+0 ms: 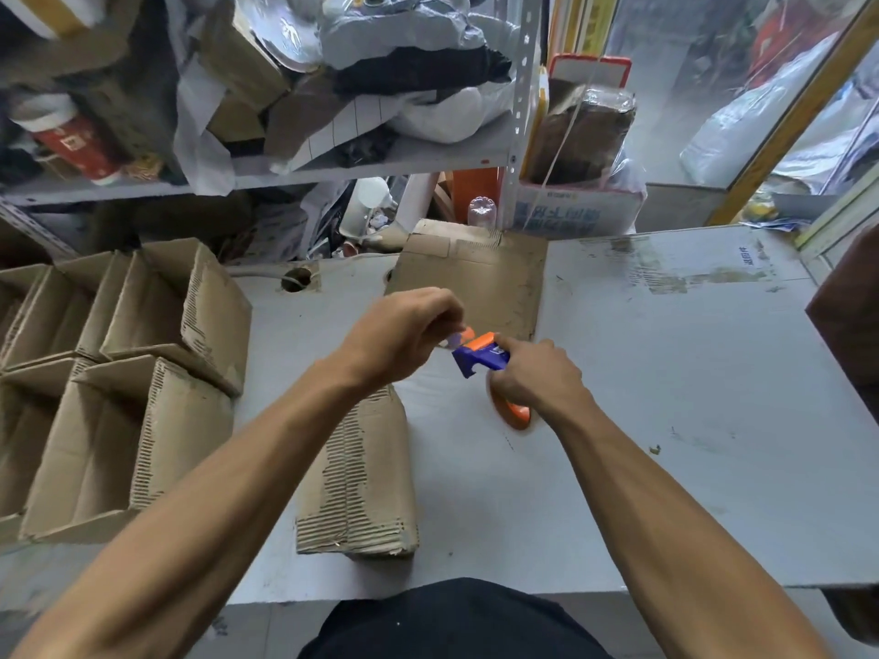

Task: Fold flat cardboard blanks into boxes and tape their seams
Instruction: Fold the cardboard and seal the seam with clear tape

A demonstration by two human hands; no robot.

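Note:
My right hand (537, 375) grips a blue and orange tape dispenser (480, 356) above the grey table (666, 373); its orange roll (516, 413) shows below my palm. My left hand (404, 332) pinches the clear tape end at the dispenser's mouth. A folded cardboard box (361, 482) lies on the table under my left forearm, partly hidden by it. A flat cardboard blank (475, 278) lies at the table's far edge, just behind both hands.
Several folded open boxes (119, 373) stand packed together at the left. A cluttered metal shelf (333, 164) rises behind the table, with a printed white carton (571, 214) at its right. A dark brown object (851, 316) sits at the right edge.

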